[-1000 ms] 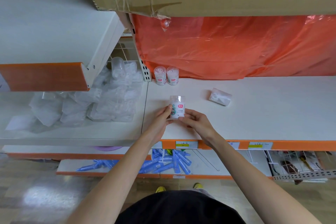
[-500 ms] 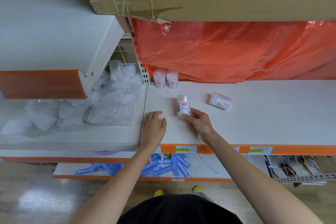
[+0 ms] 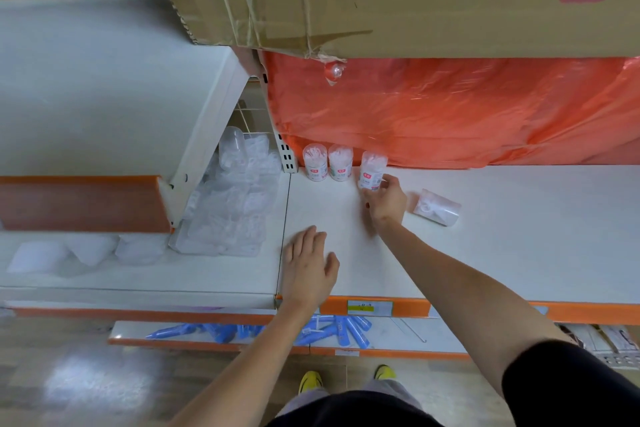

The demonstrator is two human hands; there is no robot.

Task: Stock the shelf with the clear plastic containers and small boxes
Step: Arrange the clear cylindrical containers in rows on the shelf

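Setting the clear plastic cylinder container (image 3: pixel 372 170) beside two matching containers (image 3: pixel 314 165) at the back of the white shelf (image 3: pixel 519 236), the right hand (image 3: pixel 386 199) grips its lower part. Released while tilted, it could topple into its neighbours. The left hand (image 3: pixel 310 267) rests flat, fingers spread, near the front edge. All three containers hold white sticks, probably cotton swabs. Another clear container (image 3: pixel 437 207) lies sideways nearby.
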